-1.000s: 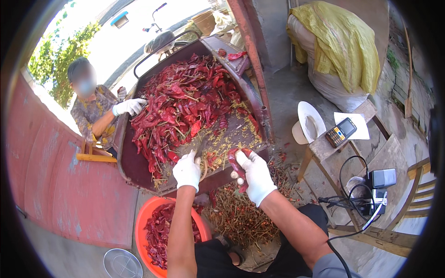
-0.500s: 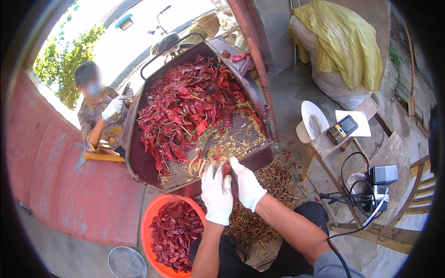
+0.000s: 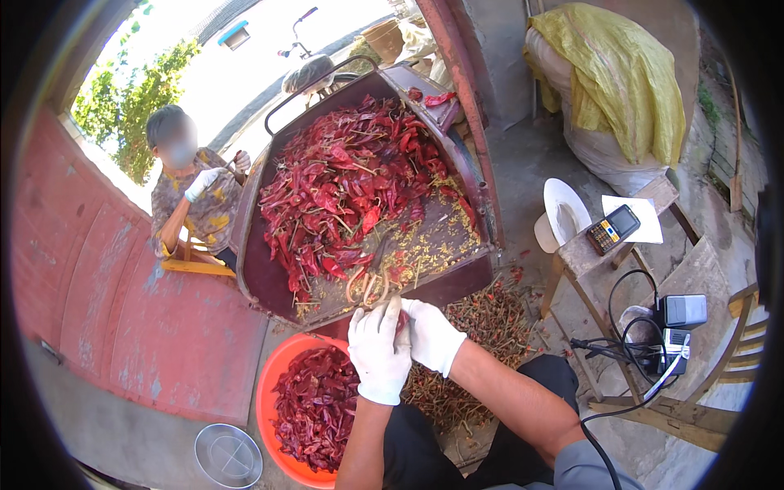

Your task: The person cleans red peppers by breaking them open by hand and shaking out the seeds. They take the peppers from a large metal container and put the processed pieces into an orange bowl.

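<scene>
My left hand (image 3: 379,353) and my right hand (image 3: 433,335), both in white gloves, are close together at the near edge of a dark metal cart bed (image 3: 482,271). Both are closed around a dried red chili (image 3: 402,320); only a little of it shows between the gloves, and most fingertips are hidden. Just beyond my fingers, a pair of scissors with tan loop handles (image 3: 367,287) lies on the bed, dark blades pointing away. A large heap of dried red chilies (image 3: 343,184) fills the bed's far and left parts, with yellow seeds (image 3: 441,237) scattered nearer.
An orange basin (image 3: 266,400) of red chili pieces stands below my left hand, beside a round metal lid (image 3: 229,456). Stems (image 3: 482,343) cover the floor beneath my right arm. A gloved co-worker (image 3: 196,196) sits at left. A handheld device (image 3: 612,229) lies on a bench at right.
The chili between my hands shows less now, as my gloves have closed nearer together and my right hand has turned over it. The whole view has shifted slightly. The co-worker's hands have moved.
</scene>
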Motion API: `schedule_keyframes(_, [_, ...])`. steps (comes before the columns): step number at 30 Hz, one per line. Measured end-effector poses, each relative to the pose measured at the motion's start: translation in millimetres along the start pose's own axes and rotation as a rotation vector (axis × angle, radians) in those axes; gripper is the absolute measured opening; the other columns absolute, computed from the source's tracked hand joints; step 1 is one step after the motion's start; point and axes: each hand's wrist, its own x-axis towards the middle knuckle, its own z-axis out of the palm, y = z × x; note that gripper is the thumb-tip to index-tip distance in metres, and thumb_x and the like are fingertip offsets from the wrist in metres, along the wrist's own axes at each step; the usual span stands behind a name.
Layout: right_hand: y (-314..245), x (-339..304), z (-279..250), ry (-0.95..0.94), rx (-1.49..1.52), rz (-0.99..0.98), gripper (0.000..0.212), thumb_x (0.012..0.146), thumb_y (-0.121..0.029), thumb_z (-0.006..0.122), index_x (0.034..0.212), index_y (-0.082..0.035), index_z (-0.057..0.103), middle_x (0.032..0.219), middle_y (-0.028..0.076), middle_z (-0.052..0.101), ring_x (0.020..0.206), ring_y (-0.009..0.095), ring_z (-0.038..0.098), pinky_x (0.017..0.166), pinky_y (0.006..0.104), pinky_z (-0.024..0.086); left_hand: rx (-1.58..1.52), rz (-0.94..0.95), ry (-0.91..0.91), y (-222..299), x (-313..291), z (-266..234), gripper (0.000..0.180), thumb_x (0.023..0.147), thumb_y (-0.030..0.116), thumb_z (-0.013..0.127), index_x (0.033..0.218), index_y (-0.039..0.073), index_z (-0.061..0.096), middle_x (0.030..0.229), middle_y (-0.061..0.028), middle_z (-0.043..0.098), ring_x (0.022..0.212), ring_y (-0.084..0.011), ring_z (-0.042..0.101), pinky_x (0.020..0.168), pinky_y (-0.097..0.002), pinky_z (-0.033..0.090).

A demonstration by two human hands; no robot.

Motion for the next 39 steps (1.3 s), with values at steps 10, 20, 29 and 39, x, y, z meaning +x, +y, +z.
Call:
schedule_keyframes(10, [22.9, 10.6, -13.0, 0.016, -0.093, 0.080, 0.043, 0.107, -0.040, 0.042, 0.113, -0.001, 0.057, 0.101, 0.009, 0.061, 0.097, 0.020, 0.060, 0.091, 0.0337, 0.050, 0.008, -0.145, 0.023, -2.9, -26.5, -4.5, 0.043, 0.084, 0.014, 0.070, 0.127, 0.011, 0.065, 0.086, -0.0110, 0.064, 0.077, -0.0300, 0.061, 0.069, -0.0404, 0.050])
schedule_keyframes(20, [15.2, -16.2, 13.1, 0.072, -0.683, 0.033, 0.043, 0.102, -0.042, 0.054, 0.124, -0.005, 0.057, 0.114, 0.008, 0.064, 0.102, 0.019, 0.061, 0.091, 0.0359, 0.050, -0.205, -0.596, 0.110, -40.1, -53.1, -26.1, 0.035, 0.090, 0.003, 0.068, 0.125, 0.002, 0.066, 0.104, -0.0133, 0.074, 0.089, -0.0152, 0.068, 0.085, -0.0300, 0.053])
schedule_keyframes(29, [0.8, -21.3, 16.4, -0.009, -0.584, -0.056, 0.036, 0.102, -0.035, 0.054, 0.115, -0.002, 0.061, 0.109, 0.009, 0.067, 0.094, 0.015, 0.064, 0.085, 0.0295, 0.051, 0.453, -0.703, -0.383, -173.2, -189.7, -72.2, 0.063, 0.073, 0.037, 0.081, 0.127, 0.008, 0.064, 0.119, -0.0188, 0.066, 0.110, -0.0346, 0.063, 0.094, -0.0419, 0.051])
schedule_keyframes(39, [-1.7, -17.6, 15.9, -0.078, -0.779, -0.023, 0.042, 0.103, -0.034, 0.052, 0.124, 0.002, 0.060, 0.112, 0.006, 0.066, 0.101, 0.012, 0.062, 0.092, 0.0283, 0.049, -0.175, -0.370, -0.255, -152.6, 49.3, 69.0, 0.049, 0.087, 0.022, 0.073, 0.130, 0.001, 0.061, 0.118, -0.0182, 0.069, 0.102, -0.0261, 0.069, 0.090, -0.0355, 0.053])
